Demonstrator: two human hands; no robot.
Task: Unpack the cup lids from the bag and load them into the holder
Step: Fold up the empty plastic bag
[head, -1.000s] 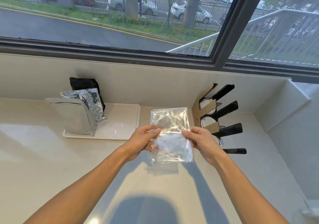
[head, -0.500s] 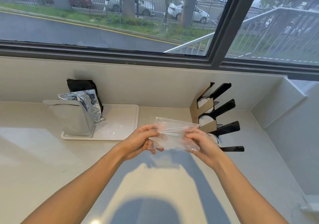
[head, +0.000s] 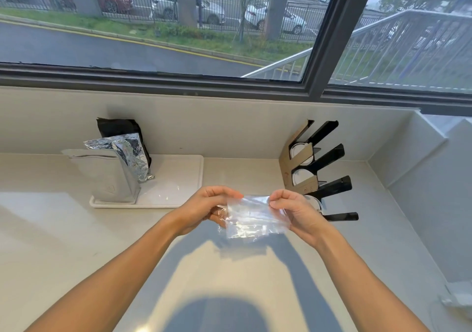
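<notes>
A clear plastic bag (head: 255, 216) hangs folded over between my two hands above the white counter. My left hand (head: 204, 209) pinches its left edge and my right hand (head: 296, 211) pinches its top right corner. The bag looks flat, and I see nothing inside it. The lid holder (head: 316, 168), black slanted arms with a cardboard side, stands at the back right against the wall. White lids (head: 300, 175) sit in its upper slots, and another white lid shows just behind my right hand.
A white tray (head: 178, 178) at the back left carries a silver pouch (head: 107, 175), a crumpled foil bag (head: 132, 152) and a black bag (head: 117, 128). A wall corner bounds the counter on the right. The window ledge runs along the back.
The bag was held up spread flat, then was folded down. Now it hangs doubled over, lower between my hands. Both hands kept their grip.
</notes>
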